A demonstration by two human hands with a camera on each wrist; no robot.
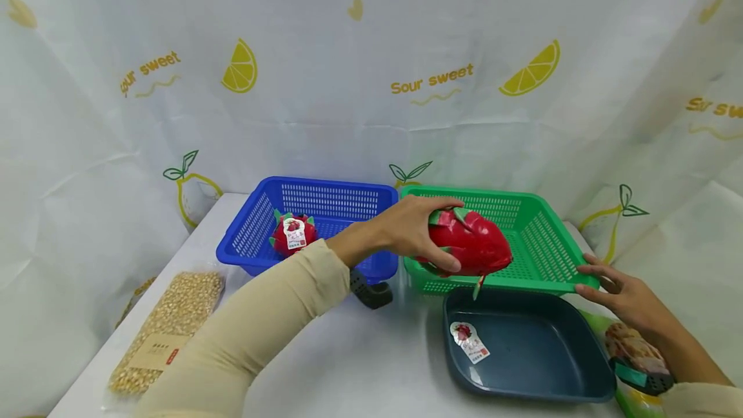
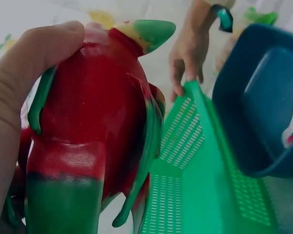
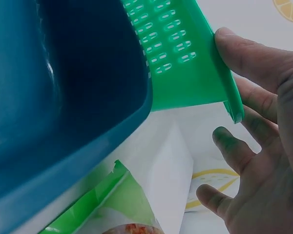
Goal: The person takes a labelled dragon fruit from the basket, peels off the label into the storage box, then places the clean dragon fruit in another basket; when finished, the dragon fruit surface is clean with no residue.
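Note:
A red dragon fruit with green leaf tips is held in my left hand, above the front left part of the green basket. In the left wrist view the thumb lies along the red fruit. My right hand touches the green basket's front right corner; in the right wrist view the thumb of that hand rests against the green rim and the lower fingers are spread. Another dragon fruit with a white label lies in the blue basket.
A dark blue tray with a sticker inside stands before the green basket. At its right lie packaged goods. A bag of corn kernels lies on the left. A patterned white curtain hangs behind.

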